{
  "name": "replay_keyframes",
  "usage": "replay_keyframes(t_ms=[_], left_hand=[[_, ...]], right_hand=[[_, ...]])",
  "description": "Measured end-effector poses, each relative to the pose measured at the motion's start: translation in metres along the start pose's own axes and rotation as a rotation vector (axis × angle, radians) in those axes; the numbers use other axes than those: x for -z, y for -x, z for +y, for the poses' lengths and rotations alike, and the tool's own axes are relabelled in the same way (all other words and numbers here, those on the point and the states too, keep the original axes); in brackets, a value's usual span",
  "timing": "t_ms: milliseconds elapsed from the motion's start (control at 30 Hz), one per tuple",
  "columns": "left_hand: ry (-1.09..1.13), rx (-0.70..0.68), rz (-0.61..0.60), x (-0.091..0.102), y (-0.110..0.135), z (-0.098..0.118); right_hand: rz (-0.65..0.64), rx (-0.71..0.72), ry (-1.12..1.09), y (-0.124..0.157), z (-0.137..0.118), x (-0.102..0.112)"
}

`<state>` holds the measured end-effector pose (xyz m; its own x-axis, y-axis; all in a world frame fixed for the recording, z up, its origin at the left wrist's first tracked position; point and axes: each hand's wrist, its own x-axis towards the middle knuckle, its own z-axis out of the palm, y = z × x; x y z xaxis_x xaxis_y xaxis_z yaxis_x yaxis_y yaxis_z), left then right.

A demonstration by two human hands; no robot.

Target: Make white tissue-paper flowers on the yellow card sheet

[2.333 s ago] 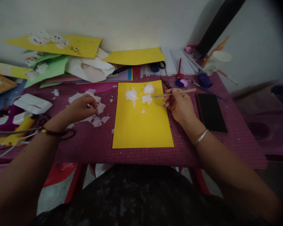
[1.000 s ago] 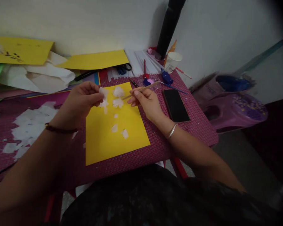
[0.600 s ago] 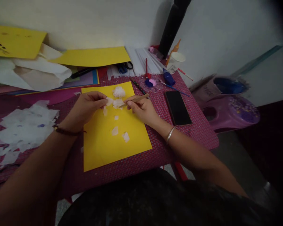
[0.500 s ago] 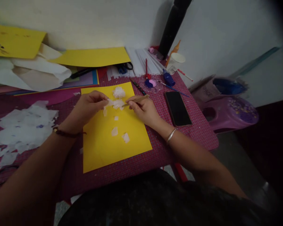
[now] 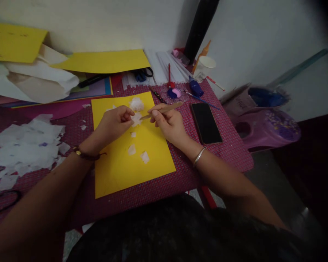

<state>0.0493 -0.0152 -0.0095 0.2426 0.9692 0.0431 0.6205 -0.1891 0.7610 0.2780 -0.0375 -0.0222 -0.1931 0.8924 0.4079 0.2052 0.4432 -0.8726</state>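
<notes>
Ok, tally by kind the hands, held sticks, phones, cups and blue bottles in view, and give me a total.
Hands: 2 (left hand, right hand)
Held sticks: 1 (wooden stick)
Phones: 1 (dark phone)
Cups: 1 (white cup)
Blue bottles: 1 (blue bottle)
Total: 6

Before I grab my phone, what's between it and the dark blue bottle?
In the head view, a thin blue brush lies slantwise between the phone and the bottle.
</notes>
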Motion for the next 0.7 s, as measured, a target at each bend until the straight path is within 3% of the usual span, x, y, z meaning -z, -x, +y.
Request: replay_keyframes(t_ms=[333, 500, 600, 700], left_hand=[[-0.003, -0.021, -0.014, -0.004, -0.002, 0.005], [-0.088, -0.067, 0.128, 0.000, -0.001, 0.008], [-0.156, -0.030, 0.171, 0.002, 0.001, 0.005], [-0.314, -0.019, 0.095, 0.004, 0.004, 0.000]], right_hand=[[-0.151, 0.077, 0.121, -0.002, 0.008, -0.007], [-0.213, 0.083, 0.255, -0.001, -0.001, -0.007], [-0.314, 0.115, 0.421, 0.002, -0.014, -0.006], [-0.490, 0.160, 0.679, 0.007, -0.028, -0.007]])
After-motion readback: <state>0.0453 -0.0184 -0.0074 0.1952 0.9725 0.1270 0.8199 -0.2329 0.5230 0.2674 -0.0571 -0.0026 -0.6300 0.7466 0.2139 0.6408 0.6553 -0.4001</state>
